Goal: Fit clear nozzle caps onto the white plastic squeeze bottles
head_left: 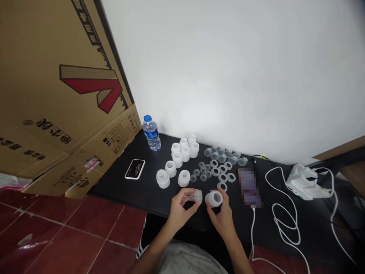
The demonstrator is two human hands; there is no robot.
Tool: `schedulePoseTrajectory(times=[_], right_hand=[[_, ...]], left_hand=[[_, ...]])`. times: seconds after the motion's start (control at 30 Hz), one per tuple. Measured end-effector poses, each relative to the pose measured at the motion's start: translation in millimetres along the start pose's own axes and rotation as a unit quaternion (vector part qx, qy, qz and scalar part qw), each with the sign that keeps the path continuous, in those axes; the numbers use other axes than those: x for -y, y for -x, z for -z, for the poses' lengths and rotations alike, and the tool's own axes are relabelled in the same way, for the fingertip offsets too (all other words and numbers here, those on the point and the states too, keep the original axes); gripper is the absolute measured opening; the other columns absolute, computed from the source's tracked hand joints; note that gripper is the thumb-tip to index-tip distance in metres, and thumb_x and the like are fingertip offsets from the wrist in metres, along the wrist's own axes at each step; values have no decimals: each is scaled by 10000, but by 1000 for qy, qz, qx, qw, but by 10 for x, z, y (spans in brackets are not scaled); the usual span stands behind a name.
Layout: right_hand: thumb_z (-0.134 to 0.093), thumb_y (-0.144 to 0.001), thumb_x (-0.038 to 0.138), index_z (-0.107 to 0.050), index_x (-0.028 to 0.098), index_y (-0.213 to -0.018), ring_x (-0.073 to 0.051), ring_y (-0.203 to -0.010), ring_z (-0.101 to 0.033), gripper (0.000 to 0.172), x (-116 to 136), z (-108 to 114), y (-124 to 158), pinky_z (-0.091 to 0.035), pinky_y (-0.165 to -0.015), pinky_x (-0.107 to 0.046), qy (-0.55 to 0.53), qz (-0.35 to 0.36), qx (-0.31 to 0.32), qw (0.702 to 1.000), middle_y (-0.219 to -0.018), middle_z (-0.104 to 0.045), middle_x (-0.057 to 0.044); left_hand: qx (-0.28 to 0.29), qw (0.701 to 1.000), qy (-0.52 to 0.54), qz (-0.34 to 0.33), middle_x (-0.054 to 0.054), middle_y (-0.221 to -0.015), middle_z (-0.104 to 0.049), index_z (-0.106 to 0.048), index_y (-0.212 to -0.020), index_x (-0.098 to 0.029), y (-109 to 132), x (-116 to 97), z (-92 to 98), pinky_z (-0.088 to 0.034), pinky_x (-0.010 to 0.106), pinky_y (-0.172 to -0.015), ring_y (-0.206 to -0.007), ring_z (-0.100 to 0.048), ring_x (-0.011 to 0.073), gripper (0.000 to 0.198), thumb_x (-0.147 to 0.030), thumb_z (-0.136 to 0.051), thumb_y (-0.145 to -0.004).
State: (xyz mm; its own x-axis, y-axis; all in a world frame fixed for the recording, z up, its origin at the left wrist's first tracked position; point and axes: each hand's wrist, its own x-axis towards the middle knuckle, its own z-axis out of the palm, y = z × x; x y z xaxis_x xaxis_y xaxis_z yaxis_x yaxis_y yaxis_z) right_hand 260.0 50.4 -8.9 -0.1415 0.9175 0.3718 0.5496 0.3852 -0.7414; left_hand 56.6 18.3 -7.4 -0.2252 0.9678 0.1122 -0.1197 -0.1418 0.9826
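Observation:
My left hand [182, 205] is closed on a clear ribbed plastic piece [197, 196], round with a threaded-looking side. Close beside it, my right hand [222, 213] grips a white plastic bottle-shaped part [213, 198], its round opening tilted toward me. A small gap separates the two pieces. Beyond my hands stand several similar white parts [177, 160], and one at the near left carries a translucent top [162, 176]. To their right lie small clear discs [203, 177], flat translucent rings [222, 177] and clear dome-shaped caps [222, 158].
A water bottle [152, 134] with a blue cap and a dark, white-edged box [135, 169] are at the left of the black table [114, 190]. A phone [249, 187], white cables [291, 213] and a power strip [306, 182] lie right. A large carton [57, 125] borders the left side.

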Motion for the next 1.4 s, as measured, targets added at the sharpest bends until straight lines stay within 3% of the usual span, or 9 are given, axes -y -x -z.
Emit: schedulePoseTrajectory(times=[0.2, 0.3, 0.4, 0.7, 0.97, 1.1, 1.23, 1.33, 1.4], right_hand=[[-851, -934, 486, -636, 239, -1351, -330, -1064, -819, 530, -10, 41, 62, -693, -920, -470, -36, -28, -19, 999, -1188, -803, -123], [-801, -982, 421, -731, 282, -1374, -325, -1115, -793, 422, 26, 177, 24, -683, -952, -458, -36, 17, 49, 998, -1237, -776, -117], [-775, -1000, 379, -743, 317, -1428, -312, -1159, -778, 434, 23, 263, -11, -678, -977, -429, -37, 22, 81, 996, -1298, -742, -112], [-816, -1001, 366, -730, 305, -1347, -323, -1217, -750, 361, -43, 267, 5, -653, -1040, -484, -78, 38, 46, 995, -1300, -753, -117], [-831, -983, 404, -774, 289, -1272, -309, -1175, -791, 317, -14, 289, -24, -676, -1007, -451, -105, 39, 51, 992, -1263, -792, -111], [-857, -943, 480, -788, 267, -1240, -323, -1132, -798, 372, 8, 311, -28, -674, -973, -450, -114, -4, 64, 991, -1238, -804, -119], [-751, -1006, 549, -756, 241, -1195, -288, -962, -789, 362, 83, 334, -19, -672, -816, -382, -153, -109, 95, 978, -1082, -806, -99], [-756, -988, 575, -647, 269, -1346, -263, -1010, -766, 484, 131, 341, -18, -665, -763, -343, -233, -122, 93, 960, -1311, -741, -122], [-767, -975, 595, -587, 285, -1381, -207, -822, -745, 541, 147, 341, -34, -627, -618, -296, -276, -142, 101, 945, -1302, -738, -114]], left_hand=[[-10, 999, 35, 12, 157, -1197, -845, -727, -1261, -187, 4, 0, 25, -684, 433, -989, -1096, -841, 303, 396, -464, -799, -986], [-7, 1000, 13, 19, 149, -1169, -856, -733, -1299, -186, -1, 23, 34, -693, 422, -954, -1021, -853, 290, 436, -513, -763, -1012], [-4, 1000, -13, 24, 145, -1168, -857, -741, -1314, -185, -9, 54, 41, -695, 404, -934, -984, -851, 276, 462, -532, -765, -1010], [37, 993, -107, 18, 101, -1041, -850, -790, -1245, -186, -42, 30, 36, -678, 323, -833, -848, -814, 215, 403, -504, -787, -997], [57, 989, -135, 6, 97, -1030, -849, -793, -1233, -198, -20, 60, 48, -689, 331, -802, -897, -818, 239, 355, -491, -720, -1045], [64, 988, -138, -10, 95, -1048, -848, -791, -1259, -205, -14, 12, 45, -686, 331, -809, -871, -810, 223, 339, -454, -740, -1035], [98, 992, -82, -15, 139, -1339, -801, -770, -1305, -217, -10, -39, 32, -686, 381, -926, -1000, -821, 239, 343, -414, -759, -1024], [79, 996, -38, -9, 151, -1351, -796, -762, -1277, -215, -9, -26, 28, -685, 412, -970, -1104, -818, 272, 334, -415, -777, -1010], [61, 998, -22, -3, 152, -1283, -818, -757, -1241, -203, -6, -7, 26, -690, 418, -967, -1111, -822, 283, 328, -420, -794, -998]])
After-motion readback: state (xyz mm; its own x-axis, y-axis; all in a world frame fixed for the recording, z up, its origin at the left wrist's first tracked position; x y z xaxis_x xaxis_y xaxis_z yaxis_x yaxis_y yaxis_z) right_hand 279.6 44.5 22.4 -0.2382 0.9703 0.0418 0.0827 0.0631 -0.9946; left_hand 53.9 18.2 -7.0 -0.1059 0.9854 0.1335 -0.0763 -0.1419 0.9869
